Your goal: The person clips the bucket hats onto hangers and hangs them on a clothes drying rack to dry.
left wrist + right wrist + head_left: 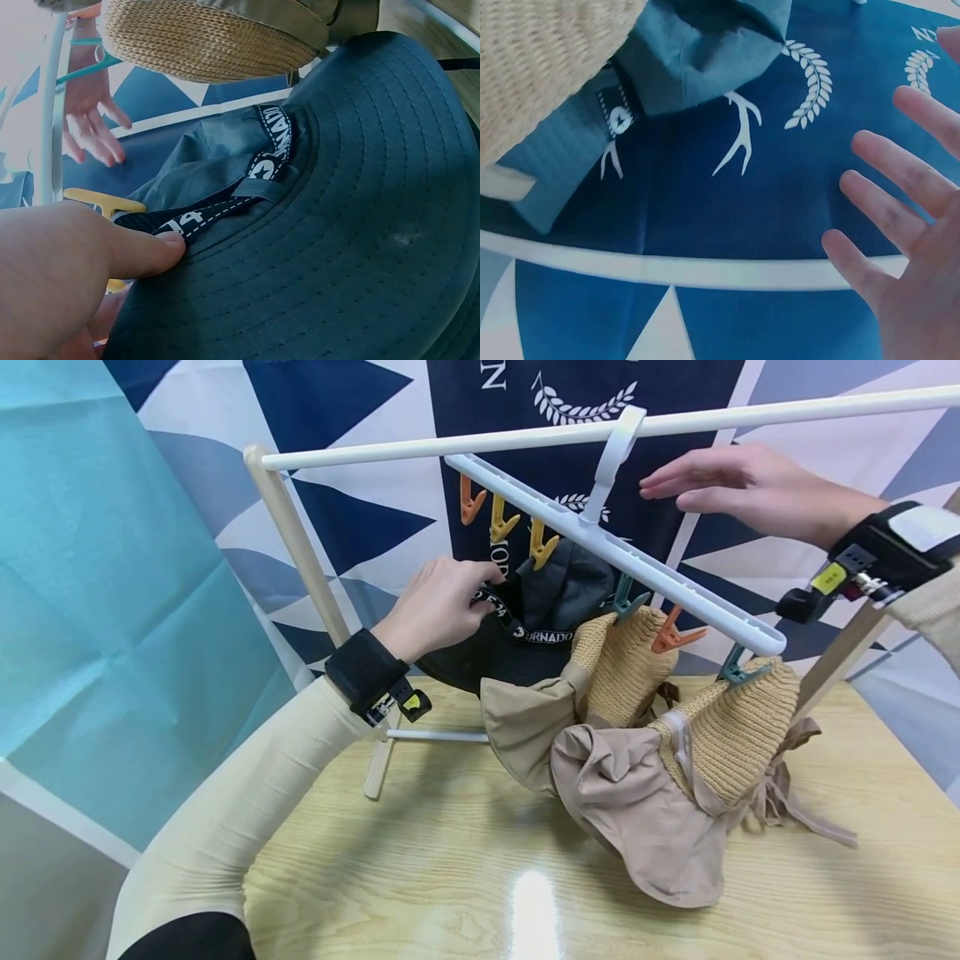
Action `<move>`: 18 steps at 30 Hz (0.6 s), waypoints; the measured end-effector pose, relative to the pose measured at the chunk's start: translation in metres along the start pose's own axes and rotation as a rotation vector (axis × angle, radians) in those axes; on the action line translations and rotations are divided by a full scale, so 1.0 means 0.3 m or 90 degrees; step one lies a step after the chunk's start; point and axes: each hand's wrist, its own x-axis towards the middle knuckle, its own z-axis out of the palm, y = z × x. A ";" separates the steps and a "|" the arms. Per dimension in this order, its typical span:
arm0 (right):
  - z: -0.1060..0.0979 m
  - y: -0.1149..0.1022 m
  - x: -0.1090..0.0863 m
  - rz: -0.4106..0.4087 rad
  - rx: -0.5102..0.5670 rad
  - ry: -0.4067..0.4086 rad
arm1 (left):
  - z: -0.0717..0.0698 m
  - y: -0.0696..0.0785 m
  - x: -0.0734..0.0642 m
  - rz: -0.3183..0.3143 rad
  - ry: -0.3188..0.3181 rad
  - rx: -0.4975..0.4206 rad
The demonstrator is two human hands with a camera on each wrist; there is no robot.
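My left hand (442,614) pinches a dark bucket hat (468,656) at its inner band, thumb on the lettered tape (196,217) in the left wrist view. The hat's brim faces down toward the table. Beside the thumb is a yellow clip (105,201); whether it bites the hat I cannot tell. Raised right of the hook, my right hand (772,497) touches nothing, its fingers spread in the right wrist view. A white clip hanger (675,578) hangs from the rail. Two straw sun hats with tan fabric brims, one farther (626,668) and one nearer (746,752), hang from its near half.
A white rail (450,446) on wooden posts (292,539) crosses above a wood-grain table (420,860). Orange (471,502) and yellow clips hang on the hanger's far half. Patterned cloth (360,402) stands behind. Loose tan ties (810,818) trail at right.
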 end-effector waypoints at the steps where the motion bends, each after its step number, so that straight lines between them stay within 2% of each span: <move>1: -0.002 0.008 -0.010 -0.004 -0.003 0.002 | 0.000 -0.002 -0.001 -0.001 0.000 0.000; 6: -0.005 0.041 -0.064 -0.002 -0.017 -0.002 | 0.000 -0.010 -0.009 -0.005 0.002 -0.001; 9: -0.007 0.050 -0.091 0.002 0.009 -0.002 | -0.001 -0.017 -0.012 -0.010 0.002 -0.001; 18: -0.010 0.060 -0.135 -0.004 0.009 0.015 | -0.008 -0.042 -0.025 -0.024 0.004 -0.007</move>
